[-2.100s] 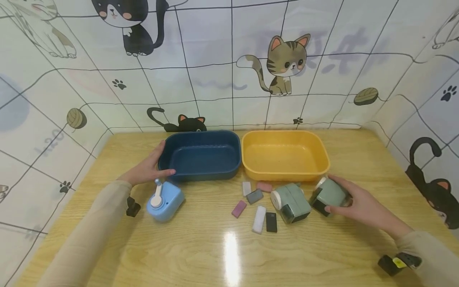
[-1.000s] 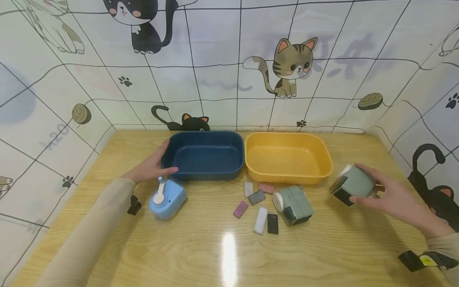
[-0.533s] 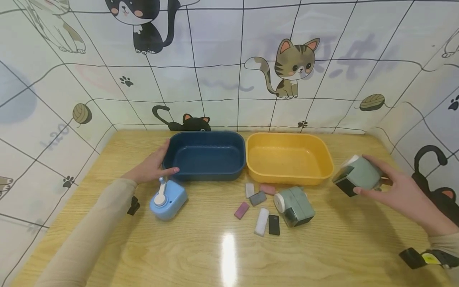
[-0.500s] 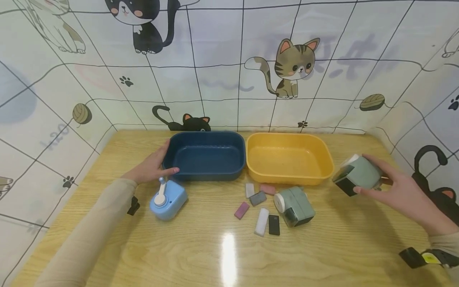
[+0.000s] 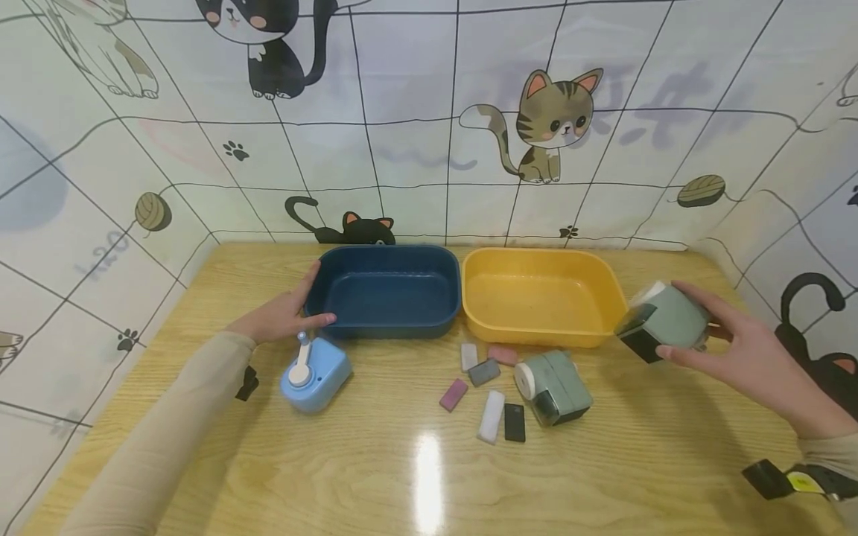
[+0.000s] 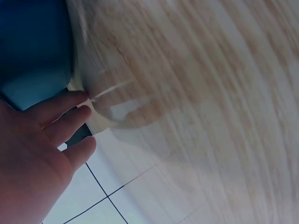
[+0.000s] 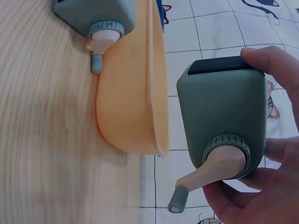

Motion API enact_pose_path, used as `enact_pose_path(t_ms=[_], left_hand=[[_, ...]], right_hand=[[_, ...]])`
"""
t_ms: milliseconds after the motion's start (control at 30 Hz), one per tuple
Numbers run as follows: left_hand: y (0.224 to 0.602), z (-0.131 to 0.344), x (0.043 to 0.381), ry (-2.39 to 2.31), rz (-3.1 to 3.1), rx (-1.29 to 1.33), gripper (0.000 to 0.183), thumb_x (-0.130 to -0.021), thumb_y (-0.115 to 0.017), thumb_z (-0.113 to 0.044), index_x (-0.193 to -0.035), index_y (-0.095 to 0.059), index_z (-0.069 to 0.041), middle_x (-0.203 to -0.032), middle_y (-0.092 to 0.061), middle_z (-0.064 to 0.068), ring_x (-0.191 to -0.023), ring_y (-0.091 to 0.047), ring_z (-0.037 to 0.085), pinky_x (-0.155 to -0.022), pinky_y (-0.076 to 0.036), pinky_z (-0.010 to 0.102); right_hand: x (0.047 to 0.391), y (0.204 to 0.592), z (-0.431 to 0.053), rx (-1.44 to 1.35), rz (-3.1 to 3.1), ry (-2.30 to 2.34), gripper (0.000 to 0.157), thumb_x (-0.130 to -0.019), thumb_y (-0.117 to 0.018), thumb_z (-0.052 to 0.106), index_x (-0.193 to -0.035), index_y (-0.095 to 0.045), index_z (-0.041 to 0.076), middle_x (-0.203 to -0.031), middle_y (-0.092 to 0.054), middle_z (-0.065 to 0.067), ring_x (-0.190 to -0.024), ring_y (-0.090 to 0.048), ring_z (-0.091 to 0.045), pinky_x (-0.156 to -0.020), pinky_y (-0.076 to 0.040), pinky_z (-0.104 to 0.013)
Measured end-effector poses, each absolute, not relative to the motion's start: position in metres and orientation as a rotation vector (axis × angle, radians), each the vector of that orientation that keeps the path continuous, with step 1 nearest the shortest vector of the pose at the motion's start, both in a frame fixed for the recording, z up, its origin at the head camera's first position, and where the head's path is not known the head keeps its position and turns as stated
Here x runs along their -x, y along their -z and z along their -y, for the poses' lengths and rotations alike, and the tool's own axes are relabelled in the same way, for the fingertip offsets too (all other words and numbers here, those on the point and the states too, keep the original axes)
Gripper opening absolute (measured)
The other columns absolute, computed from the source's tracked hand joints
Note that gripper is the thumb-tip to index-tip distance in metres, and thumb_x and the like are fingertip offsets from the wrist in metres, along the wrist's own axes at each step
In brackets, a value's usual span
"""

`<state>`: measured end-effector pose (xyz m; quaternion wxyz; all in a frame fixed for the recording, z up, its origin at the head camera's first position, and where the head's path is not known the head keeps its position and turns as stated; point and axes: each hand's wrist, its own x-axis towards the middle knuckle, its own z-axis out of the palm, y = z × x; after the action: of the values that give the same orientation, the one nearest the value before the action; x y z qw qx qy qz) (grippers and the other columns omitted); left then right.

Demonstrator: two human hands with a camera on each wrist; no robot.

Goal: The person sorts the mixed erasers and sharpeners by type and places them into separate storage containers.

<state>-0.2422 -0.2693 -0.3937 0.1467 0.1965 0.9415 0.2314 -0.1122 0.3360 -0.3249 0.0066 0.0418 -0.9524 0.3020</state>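
My right hand point(image 5: 744, 346) grips a green crank-handle pencil sharpener point(image 5: 670, 318), raised over the table by the right end of the yellow bin point(image 5: 543, 333). In the right wrist view, this sharpener point(image 7: 224, 102) shows its crank, with fingers and thumb around its body. My left hand point(image 5: 281, 311) rests against the left end of the dark blue bin point(image 5: 382, 330), thumb at the near rim, fingers fairly straight along the side. Just below that hand stands a light blue pencil sharpener point(image 5: 318, 376) with a white crank.
A second green pencil sharpener point(image 5: 553, 387) lies before the yellow bin. To its left several small erasers are scattered, among them a white eraser point(image 5: 491, 417), a black eraser point(image 5: 515, 422) and a purple eraser point(image 5: 453, 394). A cat-print cloth point(image 5: 415, 149) stands behind the table.
My right hand has lifted the green pencil sharpener off the table and carried it right and back, then slightly left toward the yellow bin's corner. The left hand stays at the blue bin.
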Motion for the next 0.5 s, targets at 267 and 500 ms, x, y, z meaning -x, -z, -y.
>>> enact_pose_path(t_ms=[267, 500], left_hand=[[0.393, 0.27, 0.243, -0.703, -2.678, -0.562, 0.106, -0.091, -0.058, -0.055, -0.153, 0.017, -0.015, -0.065, -0.041, 0.003, -0.066, -0.051, 0.022, -0.075, -0.039, 0.04], [0.391, 0.269, 0.242, -0.711, -2.683, -0.568, 0.106, -0.091, -0.059, -0.054, -0.153, 0.016, -0.014, -0.077, -0.05, 0.012, -0.075, -0.055, 0.026, -0.082, -0.041, 0.046]], right_hand=[[0.117, 0.319, -0.326, -0.184, 2.951, -0.958, 0.095, -0.08, -0.081, 0.029, -0.155, -0.024, 0.023, -0.141, -0.037, -0.031, -0.112, -0.044, -0.056, -0.07, -0.043, -0.065], [0.121, 0.316, -0.32, -0.186, 2.979, -0.939, 0.093, -0.08, -0.08, 0.033, -0.155, -0.024, 0.029, -0.14, -0.04, -0.028, -0.114, -0.044, -0.055, -0.072, -0.043, -0.062]])
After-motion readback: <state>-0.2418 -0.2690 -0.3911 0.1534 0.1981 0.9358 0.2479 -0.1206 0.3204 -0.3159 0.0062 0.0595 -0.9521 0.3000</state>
